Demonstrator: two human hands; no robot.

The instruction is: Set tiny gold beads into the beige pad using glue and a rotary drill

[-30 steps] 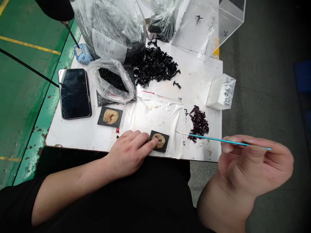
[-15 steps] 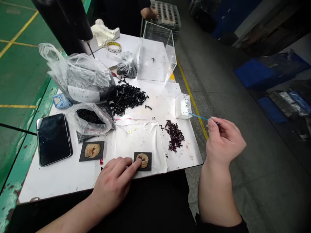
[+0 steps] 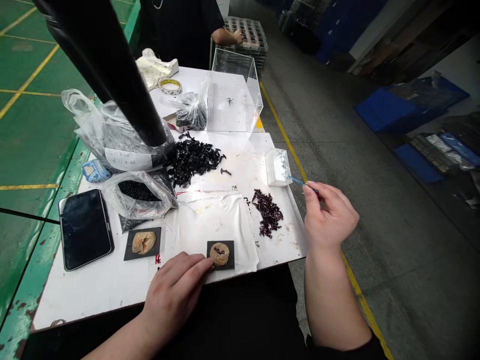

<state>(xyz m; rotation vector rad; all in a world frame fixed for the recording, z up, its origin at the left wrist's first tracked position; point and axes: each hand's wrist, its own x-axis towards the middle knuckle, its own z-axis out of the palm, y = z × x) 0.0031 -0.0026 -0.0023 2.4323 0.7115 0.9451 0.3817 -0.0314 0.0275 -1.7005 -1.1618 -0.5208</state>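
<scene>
My right hand (image 3: 330,212) pinches a thin blue stick (image 3: 297,180) between thumb and fingers. Its far tip reaches the small clear box (image 3: 278,170), which has white material inside. My left hand (image 3: 180,282) rests at the table's near edge with its fingers extended, index fingertip against the left side of a dark square card (image 3: 229,262). On that card sits a tan round piece (image 3: 223,258) with a small dark reddish part in its middle. A similar tan round piece (image 3: 143,242) lies on another dark card to the left. Dark reddish small pieces (image 3: 268,215) are heaped below the box.
Black small parts (image 3: 193,160) form a pile behind a white sheet (image 3: 210,225). Plastic bags (image 3: 127,157), an open bag of black beads (image 3: 138,191) and a phone (image 3: 85,230) lie left. A black tube (image 3: 131,90) overhangs them. Behind stand a clear bin (image 3: 234,95) and another person (image 3: 176,35).
My left fingertip has shifted from on top of the round piece to its left side. The blue stick's tip remains at the box. The black tube reaches further into view.
</scene>
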